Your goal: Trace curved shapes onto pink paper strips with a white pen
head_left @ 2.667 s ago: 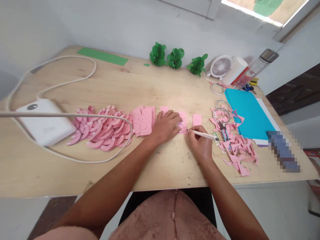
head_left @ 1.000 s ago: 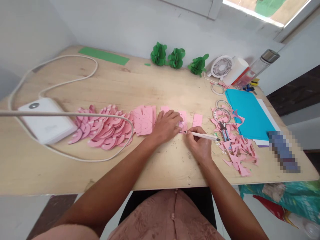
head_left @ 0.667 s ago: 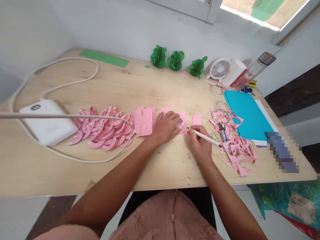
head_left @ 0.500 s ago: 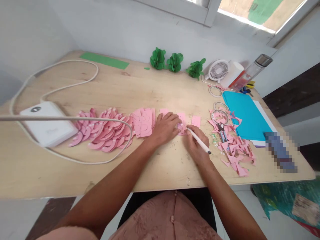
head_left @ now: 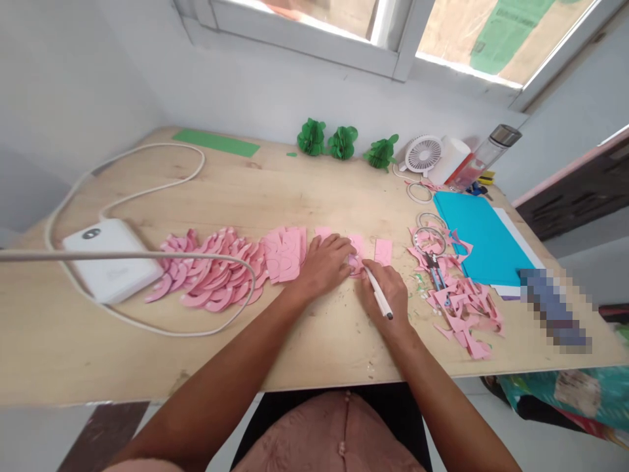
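My left hand [head_left: 325, 265] lies with fingers extended, pressing a small pale petal-shaped piece [head_left: 352, 261] onto a pink paper piece [head_left: 356, 243]. A white pen [head_left: 378, 294] is gripped in my right hand [head_left: 393, 288], its tip at that paper and its dark end pointing back toward me. Part of the paper is hidden by my fingers. Just left of my left hand is a stack of pink papers with drawn curves [head_left: 284, 254]. A plain pink rectangle [head_left: 383, 251] lies right behind my right hand.
Left are a heap of cut pink petals [head_left: 216, 269], a white power bank [head_left: 111, 259] and a looping cable [head_left: 147, 333]. Right are scissors [head_left: 435, 269], pink scraps [head_left: 466, 314] and a blue folder [head_left: 484, 236]. Green paper shapes [head_left: 341, 142], a fan [head_left: 423, 154] and a bottle [head_left: 484, 157] stand behind.
The view has tilted up a little, so things sit lower. The pen in my right hand has swung more upright, its dark end closer to me. My left hand keeps its place on the paper.
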`<state>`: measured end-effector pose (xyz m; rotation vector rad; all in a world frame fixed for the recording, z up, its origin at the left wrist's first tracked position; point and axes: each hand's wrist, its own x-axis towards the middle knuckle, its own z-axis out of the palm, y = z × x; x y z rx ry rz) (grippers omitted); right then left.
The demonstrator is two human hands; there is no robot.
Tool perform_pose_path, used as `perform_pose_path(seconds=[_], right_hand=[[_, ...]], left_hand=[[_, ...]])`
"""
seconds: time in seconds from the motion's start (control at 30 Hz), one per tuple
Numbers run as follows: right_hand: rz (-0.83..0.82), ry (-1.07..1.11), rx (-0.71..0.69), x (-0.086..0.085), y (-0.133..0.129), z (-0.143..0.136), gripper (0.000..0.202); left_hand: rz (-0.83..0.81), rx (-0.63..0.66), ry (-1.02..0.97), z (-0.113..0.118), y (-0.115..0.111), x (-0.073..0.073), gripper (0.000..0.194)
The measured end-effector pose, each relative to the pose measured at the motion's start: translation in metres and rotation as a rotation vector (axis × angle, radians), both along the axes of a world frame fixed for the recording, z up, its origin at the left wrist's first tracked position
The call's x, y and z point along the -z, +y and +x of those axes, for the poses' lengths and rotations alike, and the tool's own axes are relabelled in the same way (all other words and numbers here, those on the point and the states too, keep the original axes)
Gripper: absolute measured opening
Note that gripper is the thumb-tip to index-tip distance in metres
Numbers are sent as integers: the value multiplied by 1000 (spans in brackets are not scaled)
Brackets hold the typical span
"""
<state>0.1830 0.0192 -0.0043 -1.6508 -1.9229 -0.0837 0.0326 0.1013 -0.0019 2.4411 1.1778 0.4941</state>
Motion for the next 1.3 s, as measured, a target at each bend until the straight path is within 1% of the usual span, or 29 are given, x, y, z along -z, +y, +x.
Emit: perform_pose_path(seconds=[0.13, 0.3, 0.43, 0.53, 0.67, 0.83, 1.03, 1.23, 1.3], right_hand=[[10, -7, 24, 1, 0, -1, 26], [-36, -20, 25, 2, -1, 0, 24], [-58, -27, 33, 0, -2, -1, 23], [-59, -22, 39, 1, -2, -1, 22], [-38, -27, 38, 5, -1, -1, 22], [-40, -41, 39, 6, 0, 0, 22], [-20, -60, 44, 3, -1, -2, 21], [0, -76, 47, 4, 0, -3, 20], [10, -71, 45, 4, 0, -3, 20]], left_hand=[[7, -11, 32, 1, 0, -1, 26], [6, -6, 45, 2, 0, -4, 32], [-6, 28, 76, 1, 1, -8, 25], [23, 38, 108, 0, 2, -9, 24], [76, 55, 127, -3, 3, -8, 27], [101, 78, 119, -6, 3, -5, 28], [63, 80, 70, -9, 3, 3, 33], [21, 76, 36, -10, 2, -1, 36], [17, 84, 38, -11, 3, -1, 36]])
